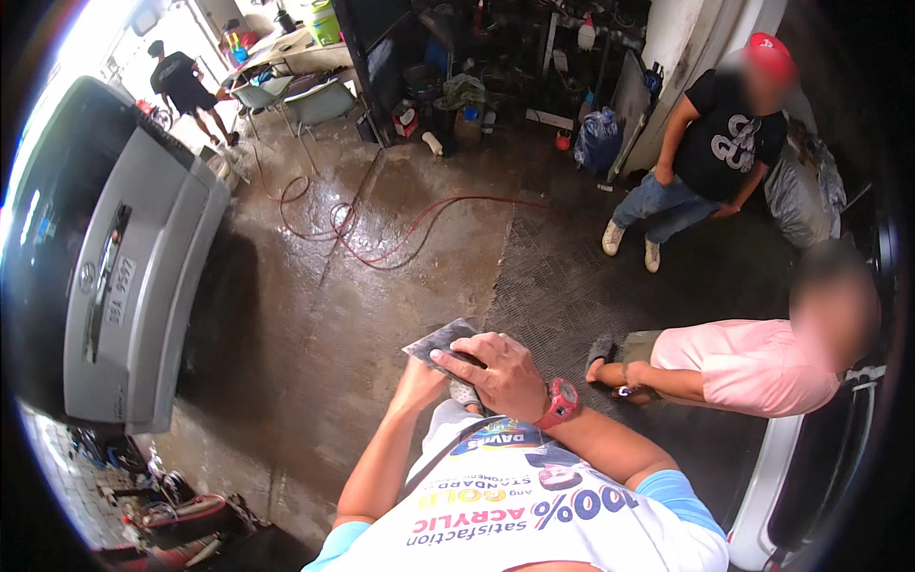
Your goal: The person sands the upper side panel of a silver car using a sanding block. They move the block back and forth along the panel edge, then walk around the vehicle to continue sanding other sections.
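In front of my body, I hold a flat, dark grey rectangular piece with worn, lighter patches; its exact kind cannot be made out. My right hand, with a red watch on its wrist, grips the piece's right side, index and middle fingers lying across its face. My left hand is under the piece's lower edge and supports it from behind. Its fingers are mostly hidden by the piece. Below the hands is the printed white shirt with light blue sleeves that I wear.
A silver vehicle stands at left. A red hose snakes over the wet concrete floor. At right are a person in a red cap and one in a pink shirt. Chairs and another person are farther back.
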The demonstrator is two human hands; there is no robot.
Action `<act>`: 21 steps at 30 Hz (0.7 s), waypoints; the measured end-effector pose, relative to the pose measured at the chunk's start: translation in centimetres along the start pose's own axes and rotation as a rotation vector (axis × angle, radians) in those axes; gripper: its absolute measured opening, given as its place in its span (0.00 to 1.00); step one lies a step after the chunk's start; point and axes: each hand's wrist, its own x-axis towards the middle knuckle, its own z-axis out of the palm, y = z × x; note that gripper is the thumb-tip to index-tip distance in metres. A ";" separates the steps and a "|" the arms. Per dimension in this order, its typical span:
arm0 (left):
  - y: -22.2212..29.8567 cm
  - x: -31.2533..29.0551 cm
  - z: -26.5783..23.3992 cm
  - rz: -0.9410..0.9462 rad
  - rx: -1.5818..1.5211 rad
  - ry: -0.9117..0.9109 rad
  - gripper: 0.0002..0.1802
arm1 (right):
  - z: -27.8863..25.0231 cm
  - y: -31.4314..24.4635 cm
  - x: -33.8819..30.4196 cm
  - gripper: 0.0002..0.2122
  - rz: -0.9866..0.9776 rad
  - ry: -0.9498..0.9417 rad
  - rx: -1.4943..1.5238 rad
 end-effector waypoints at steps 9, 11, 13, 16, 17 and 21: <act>0.2 16.9 -2.7 -0.112 -0.245 0.102 0.20 | 3.6 27.6 0.3 0.26 0.895 0.520 0.349; 0.5 21.5 -3.3 -0.154 -0.329 0.087 0.21 | 3.5 31.7 2.0 0.17 1.115 0.738 1.020; 0.0 26.9 -3.3 -0.205 -0.388 0.081 0.22 | 3.7 35.1 5.7 0.15 1.177 0.809 1.248; 1.0 36.1 -2.3 -0.253 -0.523 0.020 0.23 | 5.8 41.6 10.5 0.12 1.221 0.721 1.384; 1.7 39.0 -1.7 -0.279 -0.538 0.024 0.23 | 6.0 43.4 12.5 0.12 1.222 0.616 1.417; 5.1 49.4 -0.7 -0.243 -0.538 0.028 0.22 | 4.4 49.9 22.5 0.11 1.294 0.229 1.448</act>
